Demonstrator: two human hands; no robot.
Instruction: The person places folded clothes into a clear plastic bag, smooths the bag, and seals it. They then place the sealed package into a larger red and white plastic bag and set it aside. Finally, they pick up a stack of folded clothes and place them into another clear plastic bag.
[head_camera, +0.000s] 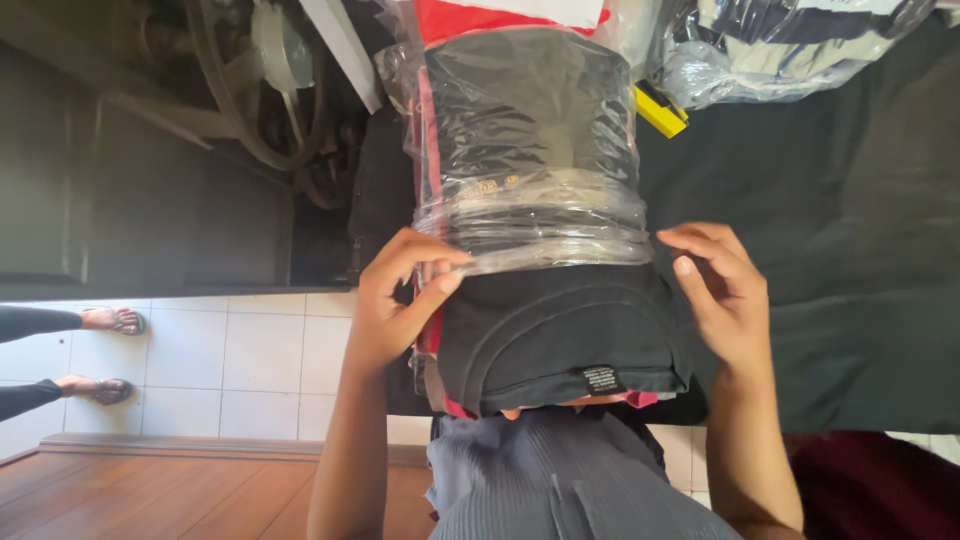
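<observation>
A folded black garment (560, 335) with red trim lies on a dark cloth-covered table (850, 250). Its far half sits inside a clear plastic bag (535, 140); the near half, with a small label, sticks out. My left hand (400, 300) pinches the bag's open rim at the left edge of the garment. At the right edge of the bag opening, my right hand (725, 295) has curled fingers touching the rim; whether it grips the bag is unclear.
More bagged, striped garments (780, 40) lie at the far right, beside a yellow object (660, 108). An old machine with a wheel (265, 80) stands at the left. Another person's sandalled feet (105, 350) rest on white floor tiles.
</observation>
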